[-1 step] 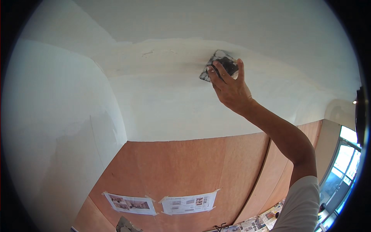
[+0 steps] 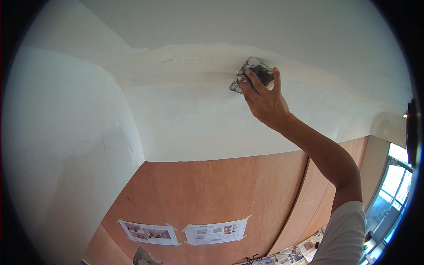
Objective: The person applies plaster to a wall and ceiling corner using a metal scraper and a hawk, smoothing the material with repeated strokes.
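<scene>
My right hand [image 2: 265, 102] is raised high, its fingers pressing a crumpled dark grey sanding sheet [image 2: 261, 71] flat against the white plastered wall [image 2: 198, 115], just below the seam with the ceiling [image 2: 247, 26]. The thumb and fingers hold the sheet by its lower edge. A band of rougher, creamier plaster [image 2: 176, 59] runs left of the sheet. My bare forearm comes up from the lower right, with a white sleeve [image 2: 344, 238] at the shoulder. My left hand is out of the picture.
Below the white plaster the wall is bare orange-brown plywood [image 2: 212, 190] with two printed sheets [image 2: 215, 232] taped to it. Another white wall [image 2: 66, 145] stands at the left. A window [image 2: 393, 190] is at the lower right, with newspapers [image 2: 291, 255] spread beneath.
</scene>
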Tool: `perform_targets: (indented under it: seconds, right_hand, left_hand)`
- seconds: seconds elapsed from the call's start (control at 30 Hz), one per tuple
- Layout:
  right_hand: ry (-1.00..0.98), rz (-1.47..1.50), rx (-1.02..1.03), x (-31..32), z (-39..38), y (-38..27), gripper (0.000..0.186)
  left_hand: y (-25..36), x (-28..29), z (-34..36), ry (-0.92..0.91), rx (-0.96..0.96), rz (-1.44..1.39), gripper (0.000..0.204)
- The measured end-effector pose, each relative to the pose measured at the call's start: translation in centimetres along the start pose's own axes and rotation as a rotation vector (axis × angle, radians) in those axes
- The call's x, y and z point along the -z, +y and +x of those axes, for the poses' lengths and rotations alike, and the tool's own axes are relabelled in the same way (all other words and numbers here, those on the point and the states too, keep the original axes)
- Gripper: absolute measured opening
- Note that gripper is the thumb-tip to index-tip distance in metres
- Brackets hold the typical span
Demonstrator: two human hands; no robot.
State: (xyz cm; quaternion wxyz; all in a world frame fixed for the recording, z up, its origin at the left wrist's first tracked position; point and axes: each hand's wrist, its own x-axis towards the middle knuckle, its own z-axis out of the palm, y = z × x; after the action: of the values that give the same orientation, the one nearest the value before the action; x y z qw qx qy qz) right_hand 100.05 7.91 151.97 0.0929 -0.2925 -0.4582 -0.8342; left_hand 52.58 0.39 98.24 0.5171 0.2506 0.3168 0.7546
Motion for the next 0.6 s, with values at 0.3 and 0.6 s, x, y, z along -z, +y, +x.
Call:
perform_targets:
  seconds: [0.3, 0.6]
  right_hand:
    - [0.029, 0.073, -0.048, -3.8, -5.0, 1.6, 0.022]
    - [0.005, 0.111, -0.187, -2.8, -10.4, 1.4, 0.027]
  left_hand:
    - [-0.2, -0.5, 1.1, -0.038, 0.032, -0.035, 0.047]
    - [-1.1, 0.2, 1.9, -0.082, 0.058, -0.138, 0.047]
